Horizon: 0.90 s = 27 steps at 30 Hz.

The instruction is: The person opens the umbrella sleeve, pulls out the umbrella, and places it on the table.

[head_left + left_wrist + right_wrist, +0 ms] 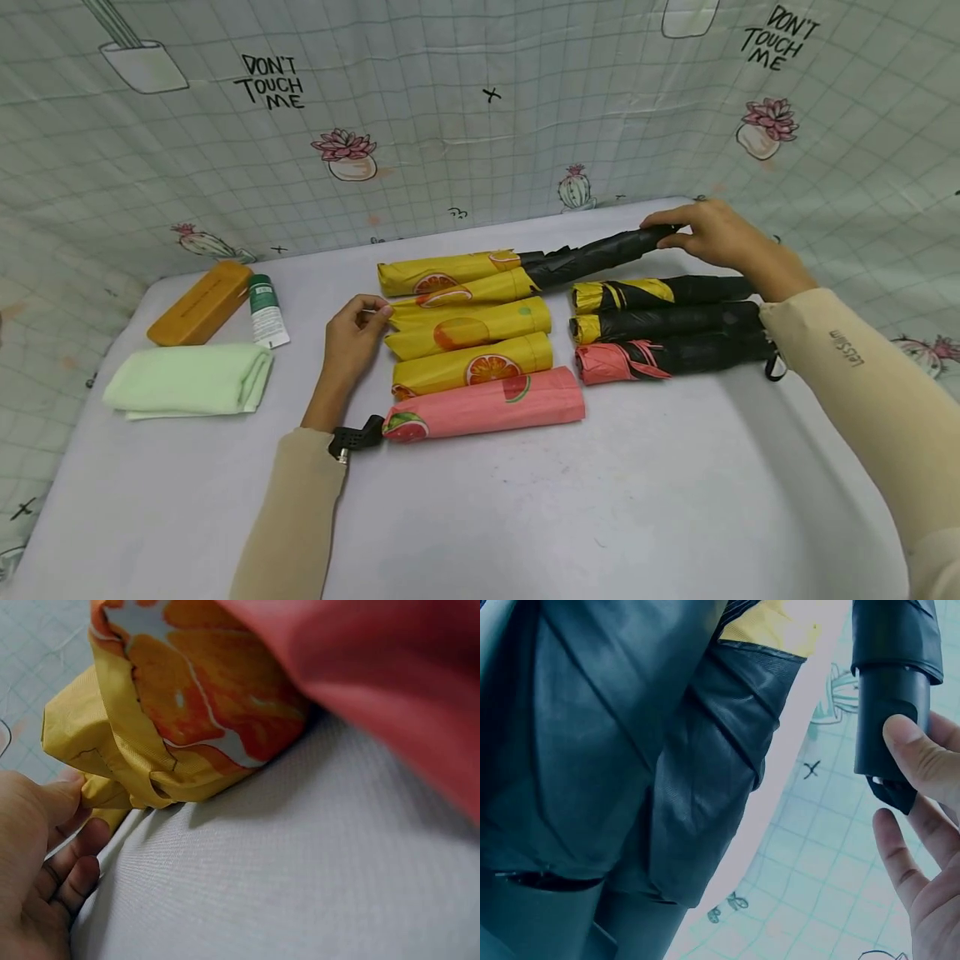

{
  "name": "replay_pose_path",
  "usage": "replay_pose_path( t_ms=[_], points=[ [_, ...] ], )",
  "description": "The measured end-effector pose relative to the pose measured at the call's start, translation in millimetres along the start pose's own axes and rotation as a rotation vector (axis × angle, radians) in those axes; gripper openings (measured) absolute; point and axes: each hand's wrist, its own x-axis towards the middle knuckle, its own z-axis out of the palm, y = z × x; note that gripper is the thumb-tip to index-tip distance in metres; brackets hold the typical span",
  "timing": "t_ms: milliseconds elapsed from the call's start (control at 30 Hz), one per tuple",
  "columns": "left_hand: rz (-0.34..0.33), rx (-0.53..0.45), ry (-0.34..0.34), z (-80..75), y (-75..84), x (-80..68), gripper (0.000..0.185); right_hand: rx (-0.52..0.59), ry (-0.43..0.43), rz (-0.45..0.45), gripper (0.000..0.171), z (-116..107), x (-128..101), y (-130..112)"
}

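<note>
In the head view my right hand point(712, 237) grips the end of a folded black umbrella point(600, 252); the right wrist view shows thumb and fingers around its handle point(889, 690). The umbrella's other end runs into a yellow sleeve with orange prints point(480, 289). At that sleeve's far left end, my left hand point(354, 333) pinches the fabric between thumb and finger; the left wrist view shows this yellow fabric point(105, 791) close up. Just behind lies another yellow sleeve point(405, 275) with black cloth at its right end. In front are more yellow sleeves point(450, 372) and a pink watermelon-print sleeve point(465, 408).
Three folded black umbrellas lie at right, two with yellow ends point(705, 288) point(697, 321) and one with a pink end point(705, 352). At left are a brown block point(201, 304), a green-and-white tube point(267, 312) and a folded pale green cloth point(187, 379). A printed curtain point(450, 167) hangs behind the white table point(562, 517).
</note>
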Motion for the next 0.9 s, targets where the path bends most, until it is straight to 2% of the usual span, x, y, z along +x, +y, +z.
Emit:
replay_pose_path(
  t_ms=[267,533,900],
  points=[
    [0.013,0.002,0.009,0.6,-1.4,-0.7,0.023,-0.005,0.017,-0.035,0.037,-7,-3,3],
    [-0.001,-0.012,0.022,-3.5,-2.3,0.5,0.021,-0.057,0.028,0.041,0.037,-14,-17,15],
    [0.004,0.001,0.0,-2.3,-2.8,-0.1,0.025,-0.069,0.011,0.079,0.037,-21,-25,21]
  ],
)
